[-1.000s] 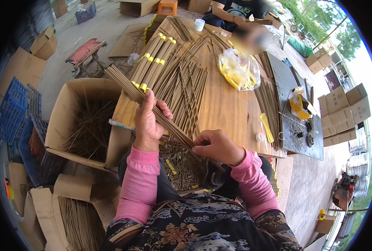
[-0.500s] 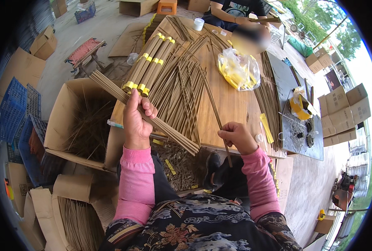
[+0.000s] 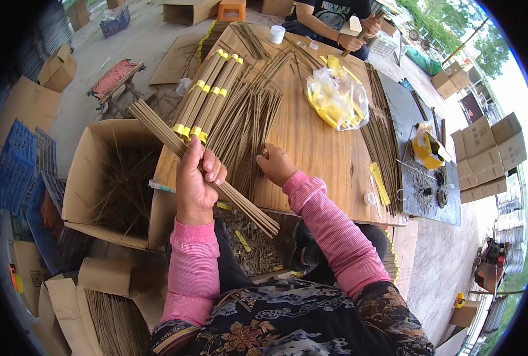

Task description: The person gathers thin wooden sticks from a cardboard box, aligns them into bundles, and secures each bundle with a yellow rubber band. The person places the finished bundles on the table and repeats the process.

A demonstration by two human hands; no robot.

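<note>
My left hand [image 3: 197, 184] is closed around a slanting bundle of thin brown sticks [image 3: 249, 212], which look like incense sticks. Its lower end hangs past the table's near edge. On the table, my right hand [image 3: 277, 165] is at the right side of a loose pile of the same sticks [image 3: 240, 127]. Its fingers are curled together, and what they hold, if anything, is hidden. Beyond my left hand lie several tied bundles [image 3: 207, 95] side by side, wrapped with yellow bands at both ends and the middle.
The wooden table [image 3: 311, 172] bears a clear bag of yellow strips [image 3: 337, 98] and a white tub [image 3: 277, 34]. An open carton [image 3: 77, 196] with sticks stands at left. Across the table a person's hands [image 3: 353, 41] hold sticks. A dark board [image 3: 421, 196] adjoins at right.
My right hand has moved left and away from me, from a long stick at the near edge to the loose pile. My left hand still grips its bundle. The person opposite has raised their sticks.
</note>
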